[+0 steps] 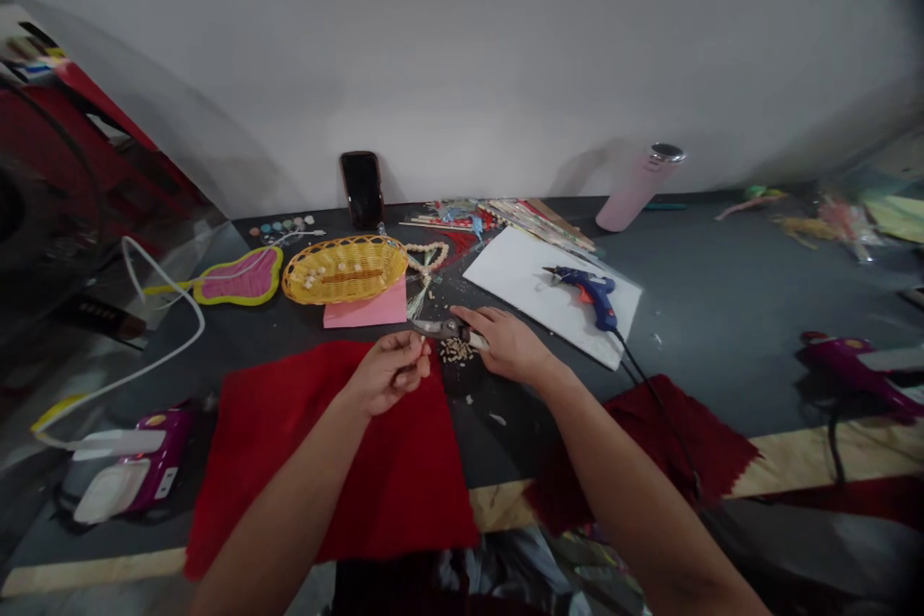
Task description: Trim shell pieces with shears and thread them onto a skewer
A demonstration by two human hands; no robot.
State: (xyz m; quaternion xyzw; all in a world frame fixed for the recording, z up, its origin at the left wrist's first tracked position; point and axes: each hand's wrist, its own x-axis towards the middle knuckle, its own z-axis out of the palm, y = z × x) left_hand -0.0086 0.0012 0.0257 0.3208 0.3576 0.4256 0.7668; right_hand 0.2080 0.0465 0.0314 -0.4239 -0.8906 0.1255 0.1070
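Observation:
My left hand (390,375) is closed in a pinch above the red cloth (278,443), with a small pale piece (423,340) between thumb and fingertips. In my right hand (512,346) is a pair of pruning shears (436,329) with pale handles; their dark metal jaws point left, close to the pinched piece. Beneath the shears, a heap of small beige pieces (454,352) lies on the dark table. Just behind my hands are a yellow woven basket (346,294) with a few pale bits inside and a beaded string with a tassel (419,294).
A blue glue gun (588,289) rests on a white board (505,265), its cord trailing to the front edge. Thin sticks (541,226), a leaning phone (363,188) and a pink tumbler (635,192) stand by the pale partition (462,67). A purple power strip (163,462) sits at left.

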